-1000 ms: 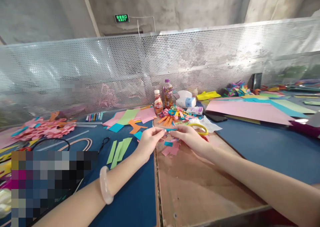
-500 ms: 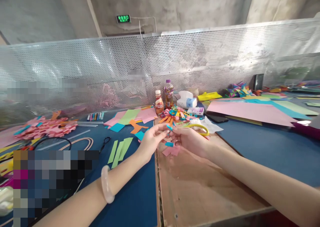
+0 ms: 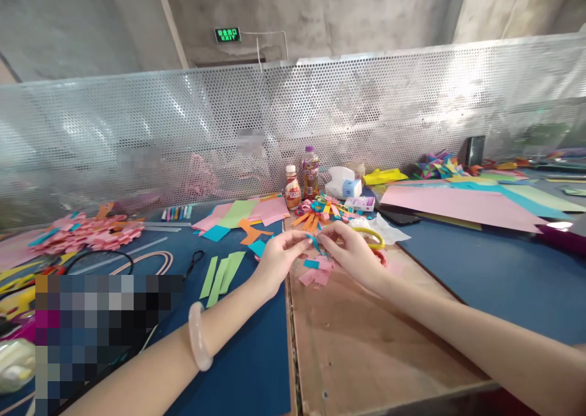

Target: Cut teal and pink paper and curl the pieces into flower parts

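Observation:
Between my two hands a small blue paper strip (image 3: 314,242) bends in a curve. My left hand (image 3: 279,262), with a pale bangle on its wrist, is closed, its fingertips pinching the strip's left end. From the other side my right hand (image 3: 351,252) pinches it with thumb and fingers. Just below lie pink paper pieces (image 3: 315,275) with a small blue paper piece (image 3: 312,264) on top. Yellow-handled scissors (image 3: 376,237) lie behind my right hand, partly hidden by it. Beyond my fingertips sits a heap of multicoloured paper strips (image 3: 327,208).
Green paper strips (image 3: 223,275) lie left of my left forearm. Two drink bottles (image 3: 293,187) and a tissue pack (image 3: 344,184) stand near the perforated metal screen (image 3: 348,110). A pink paper pile (image 3: 110,231) is at far left, large paper sheets (image 3: 448,205) at right.
My right hand has turned, its knuckles now higher, and the blue strip between my fingers shows as a longer curve. My left hand stays nearly in place. The view shifts slightly.

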The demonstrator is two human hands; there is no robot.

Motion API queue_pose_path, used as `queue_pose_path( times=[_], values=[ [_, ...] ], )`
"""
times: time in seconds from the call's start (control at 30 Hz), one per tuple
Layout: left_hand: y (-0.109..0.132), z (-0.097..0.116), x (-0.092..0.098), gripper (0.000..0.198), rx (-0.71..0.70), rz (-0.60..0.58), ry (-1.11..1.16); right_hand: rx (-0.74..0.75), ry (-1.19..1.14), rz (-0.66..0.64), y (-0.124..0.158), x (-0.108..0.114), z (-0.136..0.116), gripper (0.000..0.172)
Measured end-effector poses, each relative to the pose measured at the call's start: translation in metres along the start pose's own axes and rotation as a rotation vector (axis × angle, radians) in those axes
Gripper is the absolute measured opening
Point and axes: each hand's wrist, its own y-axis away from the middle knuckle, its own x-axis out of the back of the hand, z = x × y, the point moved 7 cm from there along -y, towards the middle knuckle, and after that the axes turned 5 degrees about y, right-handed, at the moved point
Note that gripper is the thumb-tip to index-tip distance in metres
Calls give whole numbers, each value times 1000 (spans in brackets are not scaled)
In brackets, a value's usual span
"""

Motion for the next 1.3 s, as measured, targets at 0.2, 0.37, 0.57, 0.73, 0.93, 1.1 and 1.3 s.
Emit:
queue_pose_path(
  times=[0.2,0.37,0.57,0.73,0.93,1.1,1.3],
  values=[
    [0,-1,-1,21,-8,-19,18,116,126,-25,2,0,-13,13],
    [0,-1,-1,22,4,-1,19,63,55,-77,2,-4,-9,16],
    [2,0,0,23,-2,24,-34,-38,-48,-117,2,-6,-3,18],
    [0,0,3,20,-11,42,-92,-52,-36,-128,1,-8,1,18],
    [1,1,4,22,-33,48,-162,161,169,14,2,-1,-12,12],
    [4,3,-1,18,-21,12,-182,129,162,17,1,1,-9,14],
    [6,4,-2,15,-21,29,-208,157,166,-38,1,-3,-11,16]
  ],
)
